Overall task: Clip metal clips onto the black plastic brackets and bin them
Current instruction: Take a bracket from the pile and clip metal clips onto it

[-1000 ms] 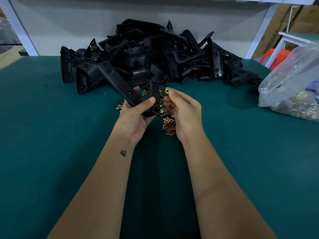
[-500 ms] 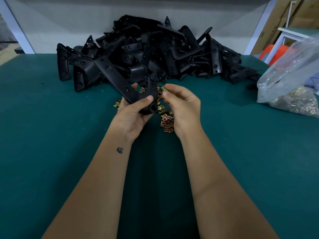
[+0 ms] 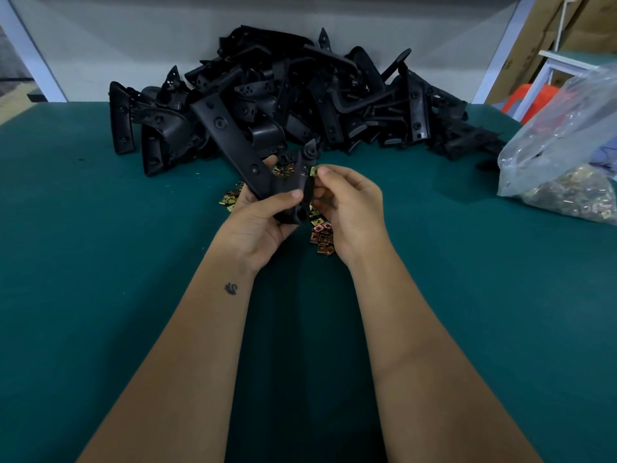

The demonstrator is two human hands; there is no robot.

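Left hand (image 3: 257, 225) grips one bracket (image 3: 267, 175); right hand (image 3: 350, 208) pinches a clip (image 3: 313, 171) against its edge — unseated, I judge. Bracket pile (image 3: 300, 95) at 12 o'clock awaits — no bin visible.

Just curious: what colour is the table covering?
Dark teal green, plain, seen in the head view.

Green table (image 3: 100, 262) — cardboard (image 3: 534, 35), orange stool (image 3: 527, 100)

Your only view comes from the camera on your head, looking forward and down across the green table (image 3: 100, 262), close over your forearms, with the wall (image 3: 133, 45) at the far edge
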